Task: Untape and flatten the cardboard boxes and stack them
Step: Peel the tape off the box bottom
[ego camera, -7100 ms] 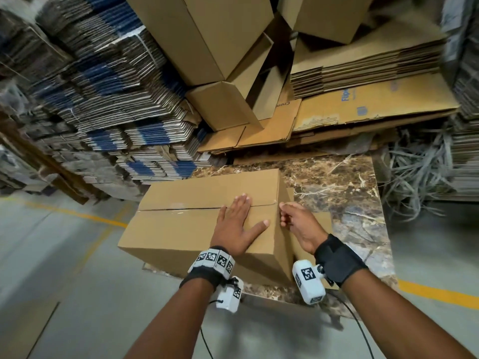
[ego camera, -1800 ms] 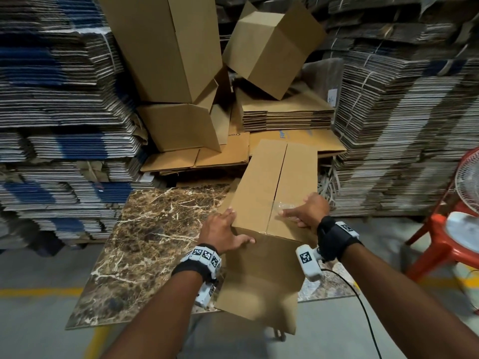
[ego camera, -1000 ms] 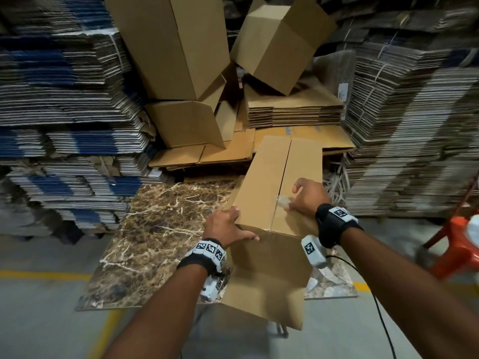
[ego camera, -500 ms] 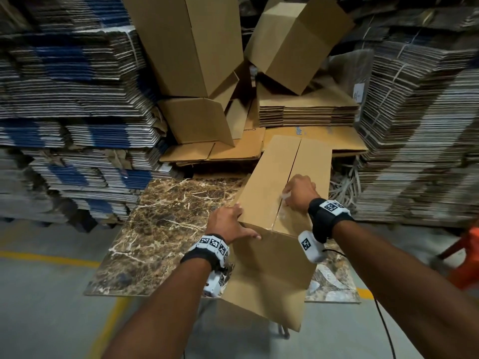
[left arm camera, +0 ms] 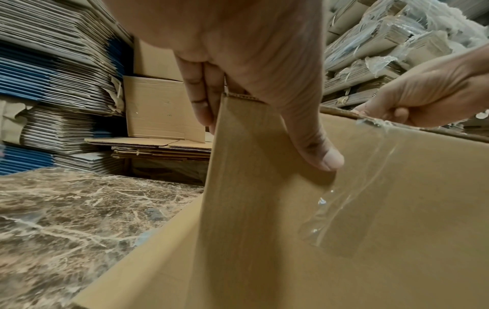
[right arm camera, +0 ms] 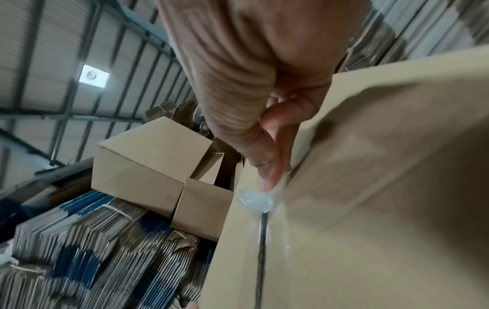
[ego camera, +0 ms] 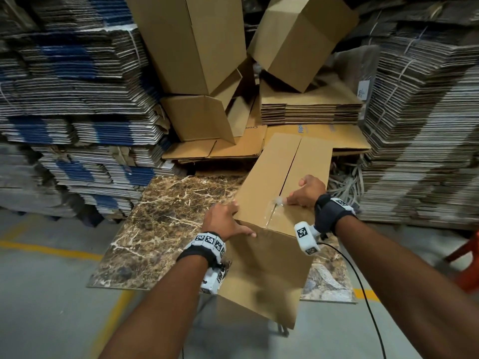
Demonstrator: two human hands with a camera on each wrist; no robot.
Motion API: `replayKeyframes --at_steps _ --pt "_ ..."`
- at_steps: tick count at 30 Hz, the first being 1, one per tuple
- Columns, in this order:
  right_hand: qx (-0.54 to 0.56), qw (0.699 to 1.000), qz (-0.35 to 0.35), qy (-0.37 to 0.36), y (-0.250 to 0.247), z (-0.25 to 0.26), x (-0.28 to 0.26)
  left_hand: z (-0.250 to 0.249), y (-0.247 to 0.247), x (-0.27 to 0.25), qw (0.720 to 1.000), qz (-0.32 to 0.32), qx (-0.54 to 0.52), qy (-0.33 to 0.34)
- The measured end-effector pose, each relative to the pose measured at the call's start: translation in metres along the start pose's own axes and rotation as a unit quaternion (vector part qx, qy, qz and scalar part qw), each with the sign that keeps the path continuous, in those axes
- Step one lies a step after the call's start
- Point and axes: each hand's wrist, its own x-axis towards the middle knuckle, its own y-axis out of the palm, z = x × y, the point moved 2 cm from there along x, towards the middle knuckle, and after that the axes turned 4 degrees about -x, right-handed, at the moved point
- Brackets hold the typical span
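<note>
A brown cardboard box (ego camera: pixel 274 177) lies tilted on the marble table (ego camera: pixel 166 218), its near end hanging over the front edge. Clear tape (ego camera: pixel 276 203) runs along the seam between its top flaps, bunched into a crumpled end. My left hand (ego camera: pixel 225 224) grips the box's near left corner, thumb on the front face (left arm camera: pixel 317 154). My right hand (ego camera: pixel 305 193) pinches the crumpled tape end (right arm camera: pixel 255 200) at the seam, between thumb and fingers. In the left wrist view, loose tape (left arm camera: pixel 352 181) trails down the front face.
Assembled boxes (ego camera: pixel 191 42) lean in a heap behind the table, over flattened cardboard sheets (ego camera: pixel 311 110). Tall bundles of flat cartons (ego camera: pixel 64 99) wall both sides. An orange chair (ego camera: pixel 469 263) stands at the right. Grey floor with yellow lines (ego camera: pixel 51 251) lies in front.
The box was turned from lying across the table to pointing away from me. In the last second my right hand has pulled the tape end from the near edge farther up the seam.
</note>
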Motion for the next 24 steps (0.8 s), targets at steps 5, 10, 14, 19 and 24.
replayKeyframes --at_steps 5,10,14,19,24 --pt "-0.025 1.000 0.009 -0.015 -0.004 0.011 -0.003 -0.005 -0.002 -0.001 1.000 0.008 -0.006 -0.010" --pt "-0.067 0.997 -0.001 -0.031 -0.003 0.018 -0.003 -0.004 -0.002 0.000 1.000 0.012 0.003 -0.010" --pt "-0.132 0.990 -0.034 -0.043 0.004 0.029 -0.010 -0.001 -0.001 0.004 1.000 0.018 0.012 -0.004" --pt "-0.322 0.938 -0.112 -0.062 0.005 0.041 -0.016 0.007 0.006 0.011 1.000 0.013 0.015 0.008" --pt "-0.292 0.950 -0.068 -0.090 0.005 0.026 -0.020 0.015 0.014 0.018 1.000 0.015 0.010 0.012"
